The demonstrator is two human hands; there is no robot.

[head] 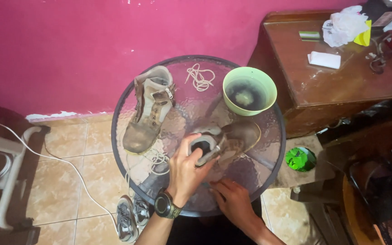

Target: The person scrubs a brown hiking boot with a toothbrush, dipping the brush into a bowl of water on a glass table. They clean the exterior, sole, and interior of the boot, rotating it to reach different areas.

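Left hand (pixel 186 170) grips matt, scuffed suede-like boot (pixel 225 140) w/ rubbery sole, on glossy textured glass tabletop (pixel 191 106) w/ dark metal rim; smooth green plastic bowl (pixel 249 90) beyond grip.

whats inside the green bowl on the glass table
The green bowl holds dark, murky liquid with a pale lump in the middle. What the lump is, and the bottom beneath it, cannot be made out.

A home room — pink wall (pixel 69 45), tiled floor (pixel 78 181), wooden cabinet (pixel 341 81).
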